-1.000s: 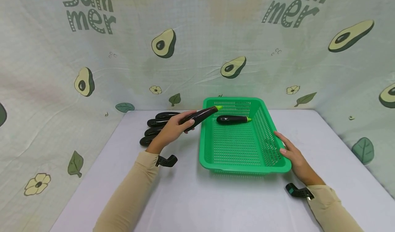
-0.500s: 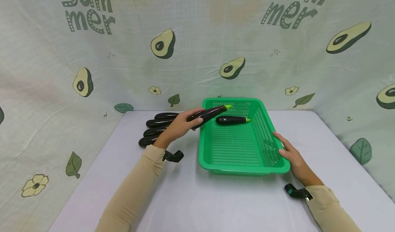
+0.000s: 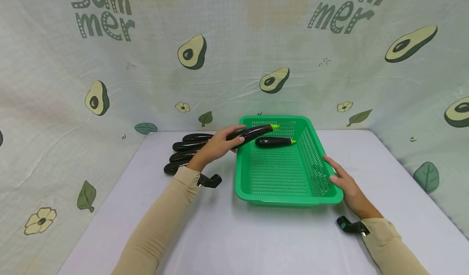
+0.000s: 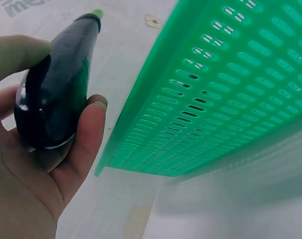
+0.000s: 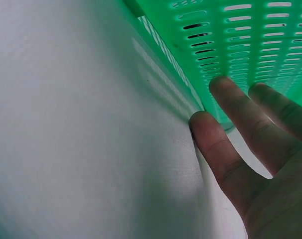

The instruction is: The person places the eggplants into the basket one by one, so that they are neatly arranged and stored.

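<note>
My left hand (image 3: 220,144) grips a dark, glossy eggplant (image 3: 253,133) with a bright green stem end. This eggplant slants up over the left rim of a green plastic basket (image 3: 243,185). In the left wrist view the thumb and fingers wrap the eggplant's rounded end (image 4: 56,89), beside the basket's perforated wall (image 4: 216,94). Another eggplant (image 3: 272,142) lies inside the basket toward the back, stem pointing right. My right hand (image 3: 346,185) rests against the basket's right side. Its fairly straight fingers (image 5: 250,124) touch the outer wall in the right wrist view; the thumb is out of sight there.
Several more eggplants (image 3: 179,156) lie in a row on the white table (image 3: 234,242), left of the basket, partly hidden by my left hand and wrist. A printed cloth (image 3: 227,55) hangs behind the table's far edge.
My left hand has moved right with the eggplant, bringing its stem end farther over the basket. The right hand stays at the basket's right side.
</note>
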A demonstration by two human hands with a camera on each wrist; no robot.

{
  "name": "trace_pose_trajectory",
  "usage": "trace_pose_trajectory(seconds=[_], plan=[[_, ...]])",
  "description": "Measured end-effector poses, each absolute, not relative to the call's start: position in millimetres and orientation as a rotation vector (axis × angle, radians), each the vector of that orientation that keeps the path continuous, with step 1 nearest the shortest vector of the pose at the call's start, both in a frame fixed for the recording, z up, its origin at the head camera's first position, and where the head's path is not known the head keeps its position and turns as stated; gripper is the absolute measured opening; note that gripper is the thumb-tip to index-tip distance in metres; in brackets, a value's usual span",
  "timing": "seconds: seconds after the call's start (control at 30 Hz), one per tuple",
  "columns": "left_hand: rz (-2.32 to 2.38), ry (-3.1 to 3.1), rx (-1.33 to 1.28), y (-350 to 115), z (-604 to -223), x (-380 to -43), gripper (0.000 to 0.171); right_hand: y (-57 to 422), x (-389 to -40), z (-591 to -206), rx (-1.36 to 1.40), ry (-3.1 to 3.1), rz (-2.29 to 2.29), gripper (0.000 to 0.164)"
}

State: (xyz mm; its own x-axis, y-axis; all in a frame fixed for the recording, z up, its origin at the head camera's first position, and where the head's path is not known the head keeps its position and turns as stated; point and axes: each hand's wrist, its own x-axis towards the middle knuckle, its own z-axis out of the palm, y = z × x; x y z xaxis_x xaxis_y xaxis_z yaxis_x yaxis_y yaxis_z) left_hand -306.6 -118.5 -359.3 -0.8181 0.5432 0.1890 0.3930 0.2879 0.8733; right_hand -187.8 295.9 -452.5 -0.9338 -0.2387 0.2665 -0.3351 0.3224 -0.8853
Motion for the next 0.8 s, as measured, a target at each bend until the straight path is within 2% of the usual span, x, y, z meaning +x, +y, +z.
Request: trace_pose_trajectory(seconds=[0.3,0.6,0.8], plan=[[1.58,2.384,0.927,-110.7,-364.2,-313.7,0.044,295.5,-187.2,-456.8,0.536,-2.499,1.732,0.056],[1.433,2.453,1.005,-104.7,-360.7,-315.5,0.058,295.1,-187.0,-455.8,0.54,-2.504,1.716,0.056],[1.432,2.425,1.023,-100.1,-357.4,-316.8,0.056,295.0,-187.6,-454.5,0.545,-2.499,1.72,0.056]])
